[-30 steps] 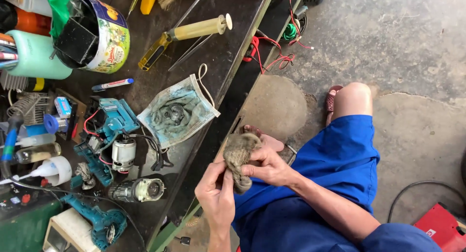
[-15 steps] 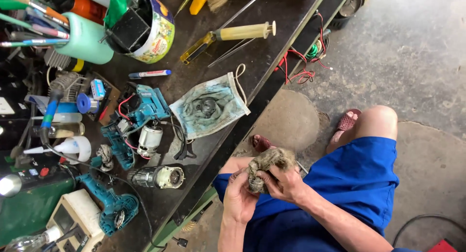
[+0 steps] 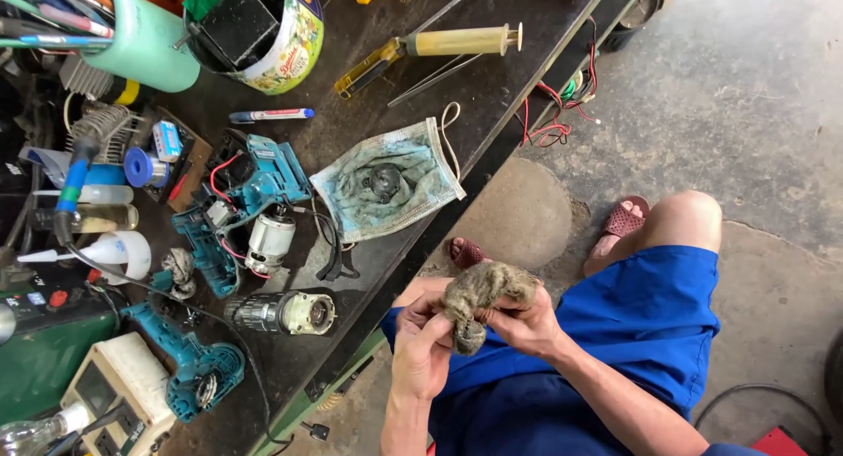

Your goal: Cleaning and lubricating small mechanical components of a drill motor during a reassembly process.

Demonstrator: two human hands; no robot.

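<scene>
Moved: the rag (image 3: 481, 300) has been lowered nearer the lap.
Hands: left hand (image 3: 421, 351) and right hand (image 3: 525, 323) both clenched on it.
Handling: judged light, limp, best pinched by bunched folds.

Grimy, fuzzy cloth rag (image 3: 481, 300) bunched between both hands. At ten o'clock from it, glossy teal plastic shells (image 3: 268, 179) beside a shiny metal motor (image 3: 283, 313) on the dark, stained matt table (image 3: 492, 78). Rough concrete floor (image 3: 746, 96) at one o'clock.
</scene>
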